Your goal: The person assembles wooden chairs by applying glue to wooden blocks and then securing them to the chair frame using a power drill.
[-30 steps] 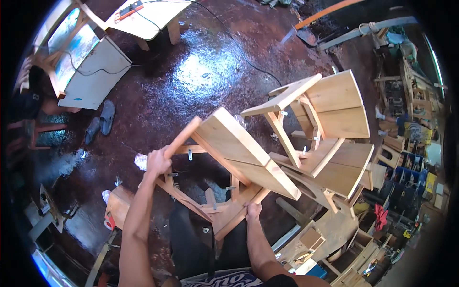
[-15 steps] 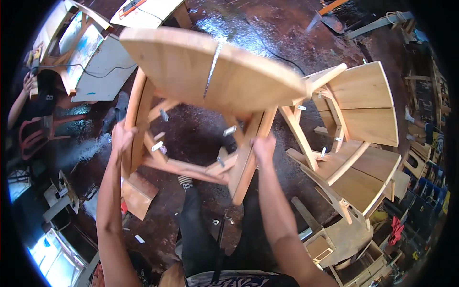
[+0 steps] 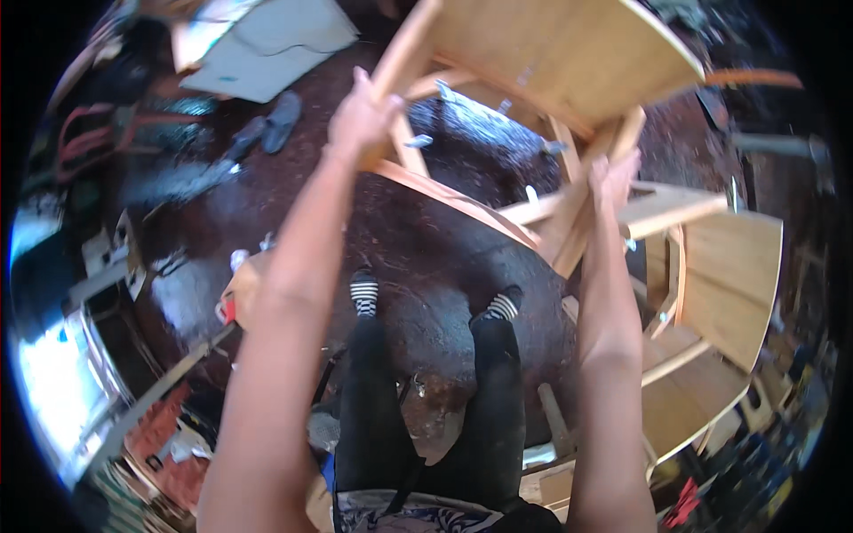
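Overhead, the two hands are well apart, each clamped on a side of one pale wooden frame (image 3: 569, 53), which is held out ahead of the person at the top of the view, above the dark, shiny floor (image 3: 418, 244). The left hand (image 3: 362, 117) is wrapped around the left side piece (image 3: 407, 44), and the right hand (image 3: 613, 180) grips the right side piece (image 3: 577, 213) near its upper part. A wide board panel spans the far side of the frame, partly cut off by the upper edge, and a slim crossbar (image 3: 453, 206) joins the sides nearer the person. Small pale fittings (image 3: 419, 141) stick out from the inner faces, blurred

To the right stands a second wooden assembly (image 3: 724, 284) of panels and bars, partly behind the right forearm. Between the forearms show dark trousers (image 3: 498, 382) and striped socks (image 3: 363, 293) on the floor. Farther left lie dark slippers (image 3: 283, 122), with a white panel (image 3: 267, 53) just beyond them and a reddish chair (image 3: 84, 133) near the rim. A red cloth (image 3: 682, 505) hangs or lies at the lower right; which, I cannot tell
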The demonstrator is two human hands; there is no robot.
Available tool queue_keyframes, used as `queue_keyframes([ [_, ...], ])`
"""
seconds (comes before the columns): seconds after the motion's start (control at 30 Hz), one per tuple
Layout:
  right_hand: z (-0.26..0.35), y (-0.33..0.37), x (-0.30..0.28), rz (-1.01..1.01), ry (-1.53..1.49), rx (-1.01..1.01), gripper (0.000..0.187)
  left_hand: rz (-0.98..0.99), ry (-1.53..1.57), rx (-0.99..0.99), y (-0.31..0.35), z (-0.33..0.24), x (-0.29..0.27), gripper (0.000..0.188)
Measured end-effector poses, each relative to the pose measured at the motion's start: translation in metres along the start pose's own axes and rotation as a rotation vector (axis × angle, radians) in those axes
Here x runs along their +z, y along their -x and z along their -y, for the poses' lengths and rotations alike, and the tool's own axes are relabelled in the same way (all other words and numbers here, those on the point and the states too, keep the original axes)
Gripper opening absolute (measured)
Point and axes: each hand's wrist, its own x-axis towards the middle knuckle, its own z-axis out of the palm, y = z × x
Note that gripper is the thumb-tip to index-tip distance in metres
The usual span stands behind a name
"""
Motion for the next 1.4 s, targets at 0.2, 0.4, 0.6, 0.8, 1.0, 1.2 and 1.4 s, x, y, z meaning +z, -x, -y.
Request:
queue_keyframes([
  [0.2, 0.124, 0.200, -0.093, 0.788, 0.121, -0.579, 0.068, -0.274, 0.157, -0.324, 0.283, 0.114, -0.062, 0.080],
  [0.4, 0.261, 0.381, -0.262, 1.028, -0.431, -0.609, 0.030, 0.465, -0.392, -0.684, 0.751, 0.316, -0.146, 0.045],
  [0.6, 0.340, 0.379, -0.200, 1.056, -0.420, -0.117, 0.030, 0.329, -0.137, -1.251, 0.759, 0.372, -0.260, 0.032],
  [0.8, 0.526, 0.282, -0.205, 1.217, 0.143, -0.457, 0.029, 0.031, -0.336, -0.279, 0.560, 0.474, -0.308, 0.023],
  [1.0, 0.581, 0.265, -0.125, 1.303, 0.566, -0.954, 0.027, -0.380, 0.565, -0.416, 0.318, 0.442, -0.521, 0.035],
  [1.2, 0.904, 0.309, -0.006, 1.141, 0.602, -2.010, 0.027, -0.294, 0.452, -0.660, 0.346, 0.604, -0.549, 0.038],
  [1.4, 1.304, 0.395, 0.220, 1.013, 0.195, -1.871, 0.014, -0.623, 0.853, -1.327, 0.428, 0.688, -0.586, 0.043],
])
